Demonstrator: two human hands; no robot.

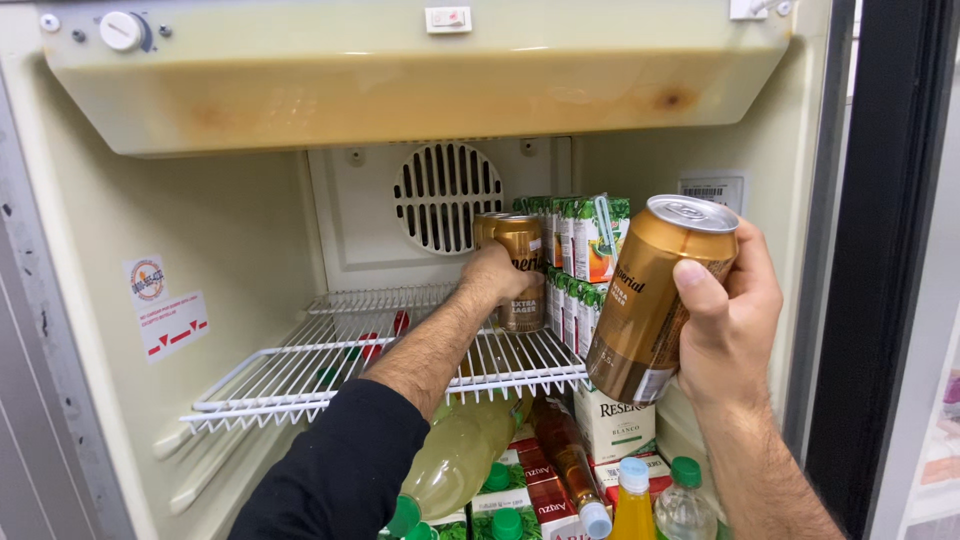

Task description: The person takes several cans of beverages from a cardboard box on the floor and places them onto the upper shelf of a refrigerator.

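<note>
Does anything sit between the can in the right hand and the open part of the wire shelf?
Nothing visible blocks it: the gold can in the right hand faces bare wire shelf; the left hand and juice cartons occupy the back right.

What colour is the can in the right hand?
Gold with a silver top, seen in the head view: the can tilts in the right hand.

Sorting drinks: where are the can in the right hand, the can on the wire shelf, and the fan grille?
held can (655,300), head view, side wall
shelf can (524,268), head view, front
fan grille (447,197), head view, centre
</note>
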